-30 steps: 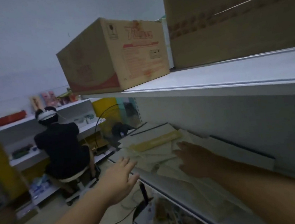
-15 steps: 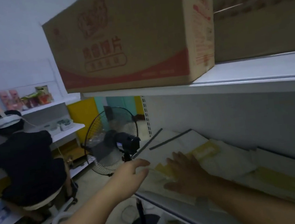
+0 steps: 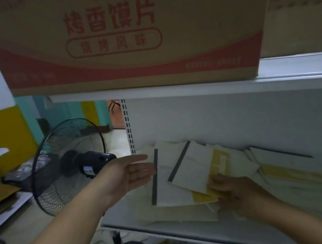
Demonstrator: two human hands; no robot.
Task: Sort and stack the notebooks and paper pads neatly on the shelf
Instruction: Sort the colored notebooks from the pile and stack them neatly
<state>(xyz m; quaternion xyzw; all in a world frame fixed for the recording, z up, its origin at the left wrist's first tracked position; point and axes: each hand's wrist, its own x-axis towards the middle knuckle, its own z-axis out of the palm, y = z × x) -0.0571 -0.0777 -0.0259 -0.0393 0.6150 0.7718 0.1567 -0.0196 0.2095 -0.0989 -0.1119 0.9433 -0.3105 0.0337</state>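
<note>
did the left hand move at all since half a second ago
Yes: the left hand went from the shelf front-left corner deeper along its left end, toward the slotted upright; straight fingers now touch the black-spined pad.

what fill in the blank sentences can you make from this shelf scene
The brown cardboard box with red print stands on the white shelf board ____ the paper pads.
The right hand grips the yellow paper pad; the left hand is held ____.
The black wire-caged ____ stands left of the pads.
Missing: above; open; fan.
</note>
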